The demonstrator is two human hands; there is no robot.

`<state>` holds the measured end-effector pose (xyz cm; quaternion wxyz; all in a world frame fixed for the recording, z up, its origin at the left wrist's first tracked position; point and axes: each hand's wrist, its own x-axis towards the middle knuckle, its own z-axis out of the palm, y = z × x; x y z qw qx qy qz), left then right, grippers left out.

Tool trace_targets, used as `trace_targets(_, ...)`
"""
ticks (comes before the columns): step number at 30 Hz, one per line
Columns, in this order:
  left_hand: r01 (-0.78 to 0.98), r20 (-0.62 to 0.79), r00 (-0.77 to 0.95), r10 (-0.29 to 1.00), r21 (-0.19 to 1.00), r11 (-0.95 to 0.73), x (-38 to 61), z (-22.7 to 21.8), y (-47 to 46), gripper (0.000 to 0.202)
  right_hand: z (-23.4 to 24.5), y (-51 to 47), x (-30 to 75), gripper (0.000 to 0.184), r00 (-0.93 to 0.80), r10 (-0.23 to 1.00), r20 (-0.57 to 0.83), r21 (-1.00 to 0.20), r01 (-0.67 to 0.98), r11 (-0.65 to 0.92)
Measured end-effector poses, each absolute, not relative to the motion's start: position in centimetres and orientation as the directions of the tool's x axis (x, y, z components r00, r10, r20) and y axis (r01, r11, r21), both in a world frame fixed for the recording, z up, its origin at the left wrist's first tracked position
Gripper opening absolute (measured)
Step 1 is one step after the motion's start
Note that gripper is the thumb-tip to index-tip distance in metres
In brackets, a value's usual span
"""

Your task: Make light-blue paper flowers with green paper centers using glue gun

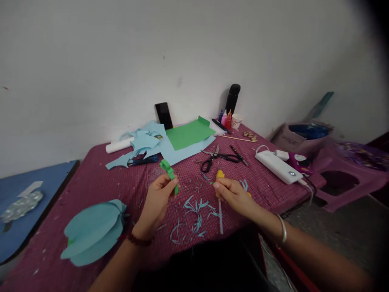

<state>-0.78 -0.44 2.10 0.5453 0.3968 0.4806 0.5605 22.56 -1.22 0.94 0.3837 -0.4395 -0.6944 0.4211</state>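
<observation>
My left hand (161, 191) is closed, pinching a curled green paper strip (167, 168) between thumb and fingers above the table. My right hand (232, 194) is closed too, and a tiny bit of green paper (212, 183) shows at its fingertips. Under or behind that hand is a yellow glue gun (220, 174), partly hidden, with a whitish glue stick (221, 221) reaching toward the table's front edge. Thin blue paper scraps (198, 211) lie scattered between my hands. A layered, rounded blue paper shape (94, 231) rests at the left, near my left wrist.
Black-handled scissors (217, 155) lie open beside a pen (239, 155). Green paper (190, 134) and blue paper cut-offs (146, 140) cover the back. A phone (163, 115) leans on the wall. Small bottles (226, 119), a paper cup (236, 121) and a white power bank (278, 166) stand rightward.
</observation>
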Motion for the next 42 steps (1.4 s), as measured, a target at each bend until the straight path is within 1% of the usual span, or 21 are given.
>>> trace_targets(2, -0.166, -0.107, -0.103, 0.989, 0.982, 0.089, -1.7, 1.3, -0.1, 0.023, 1.0, 0.0, 22.5, 0.033, -0.327, 0.928, 0.176, -0.894, 0.341, 0.29)
trace_targets(4, -0.099, -0.142, -0.103, 0.984, 0.986, 0.132, -2.5, 0.6, 0.2, 0.026, 1.1, 1.0, 22.3, 0.022, -0.331, 0.928, 0.171, -0.882, 0.369, 0.294)
trace_targets(6, -0.058, -0.159, -0.095, 0.983, 0.986, 0.154, -2.9, 0.0, 0.5, 0.028, 1.1, 2.0, 21.7, 0.012, -0.348, 0.925, 0.153, -0.883, 0.373, 0.286)
trace_targets(9, 0.002, -0.153, -0.09, 0.984, 0.988, 0.154, -2.9, -0.5, 0.8, 0.028, 0.9, 3.3, 20.4, 0.007, -0.403, 0.91, 0.1, -0.905, 0.343, 0.252)
trace_targets(12, 0.099, -0.136, -0.084, 0.987, 0.985, 0.144, -2.5, -0.6, 0.8, 0.027, 0.4, 4.4, 18.5, 0.003, -0.48, 0.876, 0.044, -0.957, 0.231, 0.175)
trace_targets(16, 0.163, -0.112, -0.044, 0.993, 0.98, 0.117, -1.8, -0.1, 0.5, 0.027, 0.1, 5.5, 15.8, 0.015, -0.578, 0.816, 0.027, -0.998, 0.031, 0.055)
trace_targets(19, 0.189, -0.097, -0.004, 0.995, 0.977, 0.096, -1.5, 0.0, 0.2, 0.028, 0.5, 6.0, 14.5, 0.013, -0.625, 0.78, 0.033, -0.999, -0.041, 0.009)
trace_targets(21, 0.184, -0.111, 0.022, 0.994, 0.977, 0.105, -1.3, 0.0, 0.0, 0.029, 0.9, 6.3, 14.1, 0.015, -0.622, 0.783, 0.022, -0.999, -0.043, -0.005)
trace_targets(23, 0.163, -0.132, 0.048, 0.99, 0.979, 0.123, -1.3, -0.1, -0.2, 0.029, 1.2, 6.4, 14.0, 0.015, -0.597, 0.801, -0.026, -0.999, -0.015, -0.044)
trace_targets(26, 0.124, -0.144, 0.063, 0.988, 0.983, 0.135, -1.5, -0.1, -0.3, 0.018, 1.4, 6.5, 13.9, 0.015, -0.558, 0.823, -0.11, -0.992, 0.012, -0.125)
trace_targets(28, 0.073, -0.146, 0.058, 0.988, 0.987, 0.142, -1.7, -0.1, -0.2, 0.007, 1.4, 6.4, 13.7, 0.016, -0.55, 0.826, -0.121, -0.991, 0.015, -0.135)
trace_targets(31, -0.036, -0.17, 0.028, 0.985, 0.985, 0.171, -2.0, -0.2, -0.1, 0.009, 1.5, 6.2, 13.3, 0.016, -0.541, 0.834, -0.107, -0.994, 0.03, -0.109)
trace_targets(33, -0.065, -0.189, 0.0, 0.982, 0.98, 0.189, -2.1, -0.4, -0.1, 0.012, 1.6, 5.9, 13.1, 0.021, -0.541, 0.835, -0.103, -0.995, 0.042, -0.095)
trace_targets(37, -0.029, -0.191, 0.003, 0.982, 0.981, 0.191, -2.2, -0.9, -0.3, 0.02, 1.5, 5.6, 13.1, 0.027, -0.555, 0.825, -0.106, -0.994, 0.043, -0.099)
trace_targets(39, -0.017, -0.196, 0.037, 0.98, 0.98, 0.196, -2.2, -1.0, -0.4, 0.022, 1.5, 5.5, 13.2, 0.026, -0.543, 0.832, -0.116, -0.993, 0.053, -0.104)
trace_targets(42, 0.002, -0.213, 0.076, 0.974, 0.977, 0.213, -2.4, -1.0, -0.5, 0.021, 1.6, 5.5, 13.4, 0.023, -0.52, 0.844, -0.129, -0.99, 0.115, -0.08)
